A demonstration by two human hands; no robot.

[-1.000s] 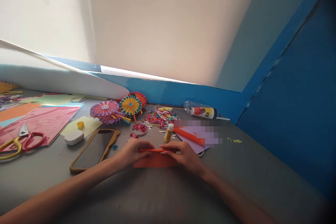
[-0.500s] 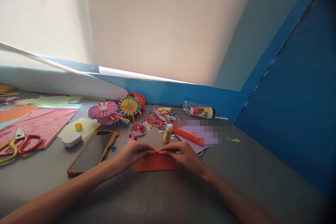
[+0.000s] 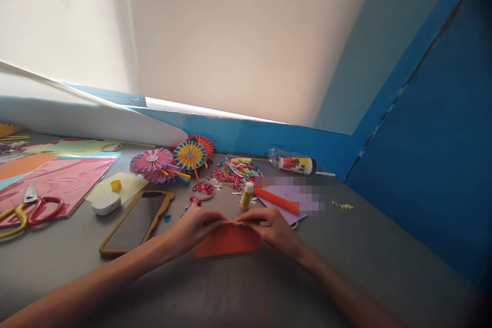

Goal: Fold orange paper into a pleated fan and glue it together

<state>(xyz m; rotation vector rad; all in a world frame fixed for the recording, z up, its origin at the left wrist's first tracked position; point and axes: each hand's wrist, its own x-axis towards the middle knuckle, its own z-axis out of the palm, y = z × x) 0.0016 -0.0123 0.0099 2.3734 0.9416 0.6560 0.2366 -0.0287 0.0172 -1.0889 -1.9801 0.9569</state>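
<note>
Both hands pinch the far edge of an orange sheet of paper point(image 3: 228, 242), where a narrow folded strip shows between the fingertips. My left hand point(image 3: 202, 223) grips that edge on the left, fingers closed. On the other side my right hand point(image 3: 267, 224) is closed on the same edge. The rest of the sheet hangs toward me, its lower edge slightly slanted. Just beyond the hands stands an upright glue stick point(image 3: 246, 196) without its cap. Behind my right hand, a folded orange paper strip point(image 3: 277, 200) rests on purple paper point(image 3: 303, 192).
Left of my hands lie a phone in a brown case point(image 3: 134, 223), a white case point(image 3: 106, 204), a yellow cap point(image 3: 116, 185) and scissors point(image 3: 33, 210). Pleated paper rosettes point(image 3: 154, 161), paper scraps point(image 3: 234, 171) and a wrapped bottle point(image 3: 294, 164) sit along the wall.
The orange paper's lower edge has swung slightly toward me and now slants. Both hands keep their pinch at nearly the same spot.
</note>
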